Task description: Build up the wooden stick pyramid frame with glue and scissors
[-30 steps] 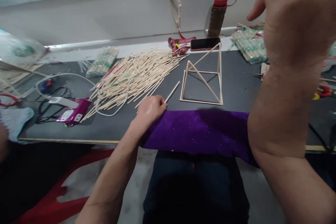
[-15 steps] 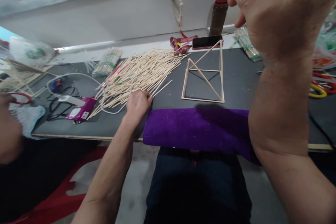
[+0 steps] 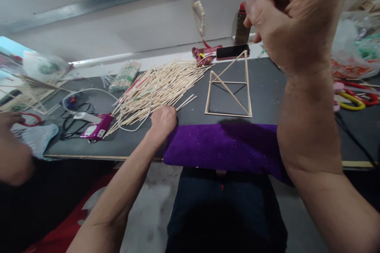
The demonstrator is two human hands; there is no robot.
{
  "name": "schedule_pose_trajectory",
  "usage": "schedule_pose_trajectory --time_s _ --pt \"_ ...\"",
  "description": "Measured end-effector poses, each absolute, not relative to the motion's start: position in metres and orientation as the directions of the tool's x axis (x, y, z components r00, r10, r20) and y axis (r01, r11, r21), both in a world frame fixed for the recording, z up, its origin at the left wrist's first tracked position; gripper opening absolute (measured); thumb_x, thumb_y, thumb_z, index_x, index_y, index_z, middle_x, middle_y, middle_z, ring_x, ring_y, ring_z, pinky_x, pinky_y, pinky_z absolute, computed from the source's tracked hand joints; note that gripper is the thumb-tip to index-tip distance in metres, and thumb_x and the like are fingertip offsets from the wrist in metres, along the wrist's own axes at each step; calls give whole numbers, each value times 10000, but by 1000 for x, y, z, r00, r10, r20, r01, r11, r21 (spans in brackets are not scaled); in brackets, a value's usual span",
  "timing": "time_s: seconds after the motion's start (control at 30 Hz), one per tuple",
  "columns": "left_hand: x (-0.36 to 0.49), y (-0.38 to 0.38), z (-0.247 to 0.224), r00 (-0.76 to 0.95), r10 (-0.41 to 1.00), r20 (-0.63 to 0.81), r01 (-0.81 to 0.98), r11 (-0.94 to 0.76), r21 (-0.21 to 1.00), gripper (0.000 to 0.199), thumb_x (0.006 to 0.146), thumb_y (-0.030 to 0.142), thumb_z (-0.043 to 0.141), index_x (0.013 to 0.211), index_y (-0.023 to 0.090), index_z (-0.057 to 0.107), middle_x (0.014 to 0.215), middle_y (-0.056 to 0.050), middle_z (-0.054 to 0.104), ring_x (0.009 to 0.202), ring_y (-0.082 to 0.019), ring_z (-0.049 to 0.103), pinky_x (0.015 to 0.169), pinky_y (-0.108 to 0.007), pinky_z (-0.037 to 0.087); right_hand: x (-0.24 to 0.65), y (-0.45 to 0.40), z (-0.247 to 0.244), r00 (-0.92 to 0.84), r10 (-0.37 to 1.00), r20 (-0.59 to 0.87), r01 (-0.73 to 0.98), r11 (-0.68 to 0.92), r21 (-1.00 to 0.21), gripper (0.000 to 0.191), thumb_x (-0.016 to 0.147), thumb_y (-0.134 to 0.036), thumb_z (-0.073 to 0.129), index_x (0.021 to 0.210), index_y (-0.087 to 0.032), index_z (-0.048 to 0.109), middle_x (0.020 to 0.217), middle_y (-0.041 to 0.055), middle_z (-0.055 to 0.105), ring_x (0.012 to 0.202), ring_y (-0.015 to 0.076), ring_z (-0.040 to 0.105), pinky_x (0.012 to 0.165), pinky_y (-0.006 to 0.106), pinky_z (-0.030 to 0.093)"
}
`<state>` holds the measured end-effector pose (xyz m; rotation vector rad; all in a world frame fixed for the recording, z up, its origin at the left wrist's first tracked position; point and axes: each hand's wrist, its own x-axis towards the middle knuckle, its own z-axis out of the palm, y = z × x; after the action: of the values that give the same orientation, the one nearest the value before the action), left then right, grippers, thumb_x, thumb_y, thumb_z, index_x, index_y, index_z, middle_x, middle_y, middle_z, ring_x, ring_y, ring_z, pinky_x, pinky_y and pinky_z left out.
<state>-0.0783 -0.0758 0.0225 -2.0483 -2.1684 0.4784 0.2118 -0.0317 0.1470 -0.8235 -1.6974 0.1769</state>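
My left hand [image 3: 164,120] is closed and rests on the table at the near edge of a heap of thin wooden sticks [image 3: 160,87]. A few stick ends poke out just past its knuckles; whether it grips anything is hidden. Raised high at the upper right, my right hand [image 3: 276,19] has its fingers curled and pinched, and what they hold, if anything, cannot be made out. Between the hands stands a frame of glued-looking sticks [image 3: 228,115], with a square base and slanted members. A folded purple cloth [image 3: 219,146] lies along the table edge before me.
Behind are a phone [image 3: 232,51], a bottle [image 3: 242,27] and a packet of sticks [image 3: 125,76]. A purple power box [image 3: 96,127] with a white cable lies left. Scissors [image 3: 353,101] and plastic bags [image 3: 353,47] are right. Another person's hand [image 3: 13,146] is far left.
My right hand has moved slightly left and remains raised and pinched. My left hand stays closed by the sticks, and the whole view has shifted a little.
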Motion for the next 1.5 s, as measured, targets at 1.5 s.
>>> schedule_pose_trajectory --time_s 1.5 --pt "-61 -79 28 -96 995 0 491 47 870 371 732 324 721 1057 146 721 594 42 584 407 -97 476 412 -242 386 196 -40 152 -209 751 627 6 642 -767 259 838 -18 597 642 -170 521 516 -38 618 380 53 515 316 166 287"
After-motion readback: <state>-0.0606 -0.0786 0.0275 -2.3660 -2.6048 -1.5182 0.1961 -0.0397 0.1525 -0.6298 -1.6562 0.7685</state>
